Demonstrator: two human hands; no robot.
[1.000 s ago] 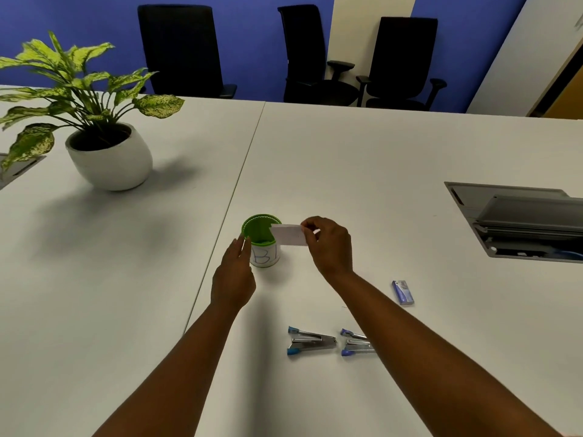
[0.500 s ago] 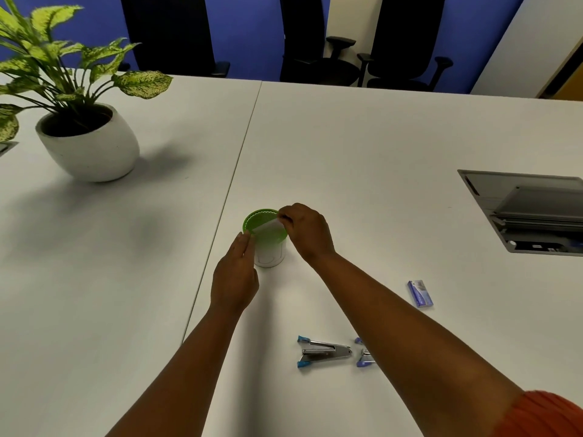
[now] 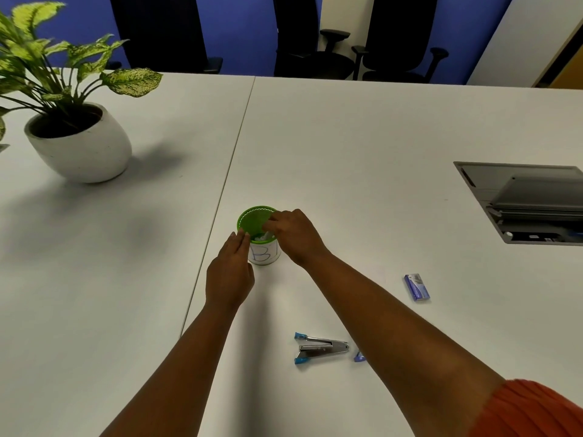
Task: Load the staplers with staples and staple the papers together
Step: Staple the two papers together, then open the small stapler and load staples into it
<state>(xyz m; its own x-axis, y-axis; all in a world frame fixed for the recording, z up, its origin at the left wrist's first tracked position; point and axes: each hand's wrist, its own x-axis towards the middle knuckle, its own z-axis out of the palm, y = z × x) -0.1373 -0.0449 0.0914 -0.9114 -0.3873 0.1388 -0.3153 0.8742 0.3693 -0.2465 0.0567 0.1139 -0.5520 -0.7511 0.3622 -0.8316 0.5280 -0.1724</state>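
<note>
Blue wall (image 3: 246, 29) and three dark office chairs (image 3: 400, 36) line the far side, and your wide white counter (image 3: 362, 137) fills nearly everything below them, a seam running down its middle. Off to the far left sits the potted plant (image 3: 79, 143) in its rounded white pot, and at the right edge a grey cable hatch (image 3: 530, 200) lies open in the counter. Both of your forearms reach in from the bottom, an orange sleeve (image 3: 533, 411) showing on the right one. Your left hand (image 3: 230, 272) rests against the near left side of the green cup (image 3: 257, 220), fingers straight and close together along its wall. Your right hand (image 3: 295, 236) is over the cup's right rim, fingers curled down into the mouth, pinching white paper (image 3: 263, 237) that sits inside the cup; how much paper is in there is hard to tell. Close to you, between your arms, one silver stapler (image 3: 320, 348) with blue tips lies on its side, sprung open. Just right of it a second stapler (image 3: 359, 356) peeks out as a blue tip from behind your right forearm. Well apart on the right lies the small blue staple box (image 3: 416, 287), flat on the counter.
</note>
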